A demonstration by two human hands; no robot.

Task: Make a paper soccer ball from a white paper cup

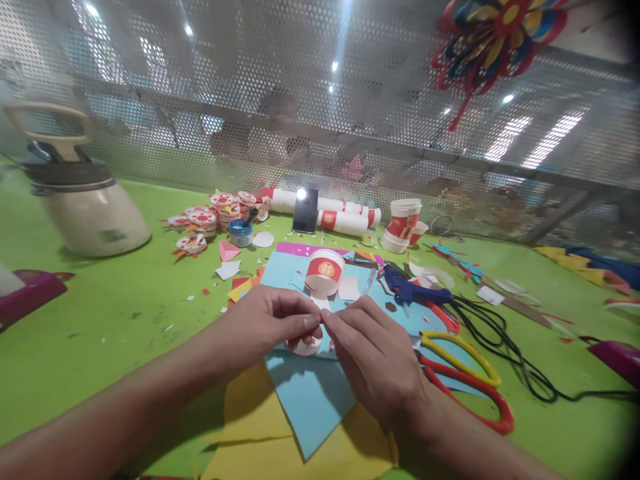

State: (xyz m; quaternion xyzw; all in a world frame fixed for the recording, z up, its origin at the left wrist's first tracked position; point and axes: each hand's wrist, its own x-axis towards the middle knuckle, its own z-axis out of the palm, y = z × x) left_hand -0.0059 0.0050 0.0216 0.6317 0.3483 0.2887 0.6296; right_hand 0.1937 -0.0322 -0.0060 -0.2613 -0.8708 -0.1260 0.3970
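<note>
My left hand and my right hand meet at the middle, fingertips together. Between them is a tiny red piece, pinched by my left thumb and finger and touched by my right fingertips. Just below the fingers lies a white round piece with red marks, partly hidden by my left hand. Behind the hands stands a red and white paper cup on light blue paper. Yellow paper lies under the blue sheet.
Scissors with yellow and red handles and a blue glue gun with black cable lie right. Farther back are a phone, stacked cups, a blue jar and decorated discs. A sprayer bottle stands left.
</note>
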